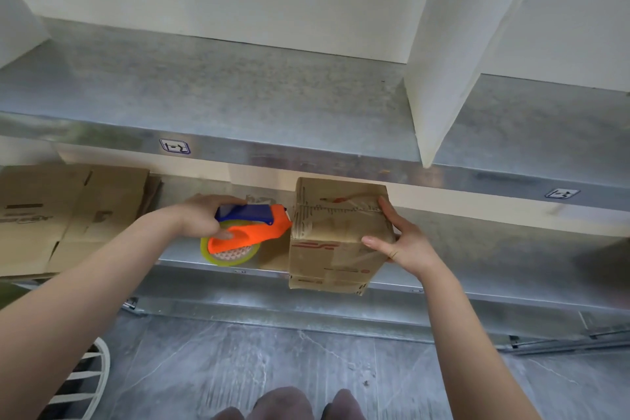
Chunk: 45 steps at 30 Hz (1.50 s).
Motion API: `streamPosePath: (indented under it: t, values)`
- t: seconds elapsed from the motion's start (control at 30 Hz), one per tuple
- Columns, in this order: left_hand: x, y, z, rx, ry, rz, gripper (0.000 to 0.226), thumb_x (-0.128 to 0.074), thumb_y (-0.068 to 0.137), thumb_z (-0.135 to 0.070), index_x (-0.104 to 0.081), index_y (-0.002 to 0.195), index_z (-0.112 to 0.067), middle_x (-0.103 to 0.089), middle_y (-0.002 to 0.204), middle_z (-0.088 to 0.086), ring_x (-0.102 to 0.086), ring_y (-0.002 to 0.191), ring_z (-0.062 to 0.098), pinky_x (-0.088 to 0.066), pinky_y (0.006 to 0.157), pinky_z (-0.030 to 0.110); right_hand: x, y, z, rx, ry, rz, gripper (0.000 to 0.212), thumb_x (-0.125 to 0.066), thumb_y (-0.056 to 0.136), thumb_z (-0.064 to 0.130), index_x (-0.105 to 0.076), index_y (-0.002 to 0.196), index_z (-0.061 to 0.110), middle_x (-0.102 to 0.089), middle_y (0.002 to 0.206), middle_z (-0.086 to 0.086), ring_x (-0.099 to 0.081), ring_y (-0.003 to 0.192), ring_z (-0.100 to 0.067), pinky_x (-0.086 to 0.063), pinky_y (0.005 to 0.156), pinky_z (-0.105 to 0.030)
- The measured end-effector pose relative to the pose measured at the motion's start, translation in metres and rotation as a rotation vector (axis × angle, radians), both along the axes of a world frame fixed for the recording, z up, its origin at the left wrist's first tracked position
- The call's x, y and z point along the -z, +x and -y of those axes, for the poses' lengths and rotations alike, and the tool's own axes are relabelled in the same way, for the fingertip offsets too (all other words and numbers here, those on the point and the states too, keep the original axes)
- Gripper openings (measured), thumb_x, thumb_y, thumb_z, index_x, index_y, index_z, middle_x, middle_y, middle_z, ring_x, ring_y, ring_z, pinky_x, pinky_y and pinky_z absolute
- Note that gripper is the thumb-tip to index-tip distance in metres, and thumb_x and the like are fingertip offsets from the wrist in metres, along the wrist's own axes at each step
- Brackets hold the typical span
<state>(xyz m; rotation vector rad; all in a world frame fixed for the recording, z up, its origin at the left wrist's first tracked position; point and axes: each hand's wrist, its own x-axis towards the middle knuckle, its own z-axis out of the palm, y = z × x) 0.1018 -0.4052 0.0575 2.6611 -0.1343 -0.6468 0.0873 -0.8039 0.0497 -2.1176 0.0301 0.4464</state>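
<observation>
While the left hand (201, 218) grips the dispenser (259, 228), with fingers curled over its blue top and the thumb on its orange body, the right hand (405, 245) clasps the box (334, 249). The thumb lies on the near face and the fingers reach up the right side to the top edge. The box stands on the lower shelf (477, 249), its near face overhanging the front lip. The dispenser's nose touches the box's left face just below the top edge. A tape roll (231, 257) hangs under the dispenser. Tape already crosses the box top. Flat cardboard (51, 215) lies on the same shelf, well to the left. An upper shelf (238, 89) carries a white divider (443, 61).
</observation>
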Motion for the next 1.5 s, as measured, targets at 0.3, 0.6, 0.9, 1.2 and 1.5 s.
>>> streamPosePath:
  t: [0.3, 0.6, 0.9, 1.2, 1.5]
  values:
    - [0.018, -0.021, -0.047, 0.01, 0.179, 0.17, 0.068, -0.067, 0.081, -0.029, -0.04, 0.143, -0.037, -0.047, 0.115, 0.006, -0.046, 0.107, 0.027, -0.042, 0.089, 0.034, -0.001, -0.001, 0.004, -0.006, 0.021, -0.013, 0.107, -0.075, 0.044, 0.082, -0.026, 0.137, 0.066, -0.044, 0.147, 0.016, -0.05, 0.13, -0.014, -0.046, 0.106, -0.042]
    - [0.062, -0.016, -0.034, -0.009, 0.132, 0.17, 0.076, -0.065, 0.087, -0.026, -0.025, 0.151, -0.034, -0.029, 0.148, 0.008, -0.03, 0.132, 0.031, -0.037, 0.104, 0.04, -0.004, -0.004, 0.002, -0.04, -0.02, 0.005, 0.116, -0.07, 0.048, 0.082, -0.019, 0.148, 0.052, -0.038, 0.151, 0.016, -0.04, 0.137, -0.009, -0.034, 0.113, -0.028]
    - [0.042, -0.02, -0.023, 0.028, 0.099, 0.264, 0.083, -0.064, 0.086, -0.05, -0.016, 0.152, -0.033, -0.01, 0.161, -0.002, -0.002, 0.148, 0.024, -0.011, 0.119, 0.044, -0.004, -0.009, -0.001, -0.063, -0.027, 0.072, 0.098, -0.071, 0.073, 0.059, -0.013, 0.151, 0.05, -0.032, 0.152, 0.019, -0.035, 0.137, -0.004, -0.031, 0.11, -0.02]
    - [-0.015, -0.004, 0.086, 0.162, -0.25, 0.162, 0.094, -0.07, 0.082, -0.049, -0.005, 0.15, -0.045, 0.001, 0.156, -0.028, -0.006, 0.144, 0.001, -0.02, 0.116, 0.028, -0.004, -0.028, 0.003, 0.005, -0.074, 0.213, 0.087, -0.072, 0.073, 0.055, -0.034, 0.149, 0.034, -0.042, 0.15, 0.01, -0.038, 0.137, -0.007, -0.032, 0.11, -0.02]
    - [-0.029, 0.01, 0.106, 0.224, -0.169, -0.057, 0.11, -0.084, 0.065, -0.047, -0.012, 0.148, -0.042, -0.015, 0.153, -0.017, -0.024, 0.14, 0.012, -0.031, 0.11, 0.034, 0.009, -0.053, -0.005, 0.263, -0.271, 0.334, 0.1, -0.079, 0.064, 0.057, -0.031, 0.145, 0.023, -0.035, 0.145, -0.009, -0.038, 0.133, -0.028, -0.039, 0.108, -0.044]
